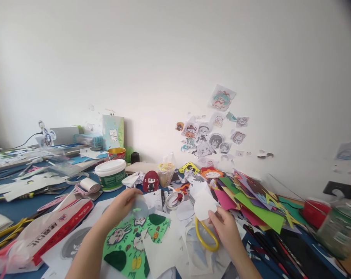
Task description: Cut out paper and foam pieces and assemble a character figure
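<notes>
Wall (pixel 152 69) (drawings (pixel 203 132) attached) | cluttered blue table (pixel 21 207) | left hand (pixel 129 199): pinching translucent disc (pixel 141 209) | right hand (pixel 221 221): pinching white paper (pixel 204 205)

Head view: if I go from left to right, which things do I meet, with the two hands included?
Red-and-white packet, white-lidded tub, left hand, dark-red cutout figure, tape roll, white paper circle, right hand, bright green paper, glass jar.

The right hand (pixel 224 223) holds a round white cutout (pixel 203 206).
</notes>
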The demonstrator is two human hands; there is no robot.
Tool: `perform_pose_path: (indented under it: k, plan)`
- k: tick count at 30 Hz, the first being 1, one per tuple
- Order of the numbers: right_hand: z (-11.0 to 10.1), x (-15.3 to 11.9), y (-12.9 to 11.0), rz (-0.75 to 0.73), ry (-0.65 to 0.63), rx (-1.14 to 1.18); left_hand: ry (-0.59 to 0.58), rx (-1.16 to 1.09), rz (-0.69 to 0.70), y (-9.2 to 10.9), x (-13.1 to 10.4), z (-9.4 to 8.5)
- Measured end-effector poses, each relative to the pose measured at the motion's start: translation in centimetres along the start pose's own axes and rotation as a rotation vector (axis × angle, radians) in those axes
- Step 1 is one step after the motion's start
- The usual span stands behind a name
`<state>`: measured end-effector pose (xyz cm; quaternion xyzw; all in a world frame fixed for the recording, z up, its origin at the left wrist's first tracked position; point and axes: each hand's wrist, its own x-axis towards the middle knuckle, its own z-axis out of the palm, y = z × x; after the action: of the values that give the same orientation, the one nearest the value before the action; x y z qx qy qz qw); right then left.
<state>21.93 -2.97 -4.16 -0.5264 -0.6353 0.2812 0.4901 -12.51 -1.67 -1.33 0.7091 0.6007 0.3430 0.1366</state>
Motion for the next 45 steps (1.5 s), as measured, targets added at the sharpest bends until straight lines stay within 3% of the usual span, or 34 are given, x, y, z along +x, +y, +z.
perform_pose_path:
  k: [5,10,14,15,18,20,22,25,30,38,42,45]
  plan:
    - [0.1,-0.1,-0.2,-0.004,-0.005,-0.024,-0.024,-0.076,0.12,0.6,-1.1,-0.3]
    - [0.4,-0.1,0.0,-0.02,-0.01,0.009,0.213,-0.137,0.181,0.6,-1.8,-0.8]
    - [0.8,-0.1,0.0,-0.067,0.082,0.052,0.388,-0.434,-0.009,2.2,-1.8,0.0]
    - [0.9,0.0,0.0,-0.055,0.094,0.091,0.378,-0.561,-0.082,3.1,-1.8,0.6]
    - [1.5,0.1,0.1,0.031,0.123,0.268,0.082,-0.869,-0.135,6.4,-1.5,3.6]
    - [2.0,0.2,0.1,0.061,0.148,0.369,-0.095,-0.935,-0.14,8.7,-1.3,5.9]
    - [2.3,0.1,-0.1,0.06,0.092,0.436,-0.169,-0.95,-0.152,10.5,-1.3,7.8]
    - [2.5,-0.2,-0.8,0.081,-0.027,0.487,-0.172,-0.94,-0.184,11.9,-1.5,9.5]
    - [2.4,-0.8,-1.5,0.124,-0.119,0.45,-0.079,-0.91,-0.228,12.1,-1.5,10.4]
    - [2.2,-0.8,-1.0,-0.084,0.029,0.211,-0.041,-0.902,-0.29,11.8,-1.5,10.6]
    - [2.1,-0.7,-1.1,-0.048,0.036,0.054,-0.11,-0.933,-0.298,11.7,-1.4,10.7]
    - [1.9,-0.3,-0.7,-0.01,0.013,0.114,-0.171,-0.979,-0.28,11.3,-1.1,11.1]
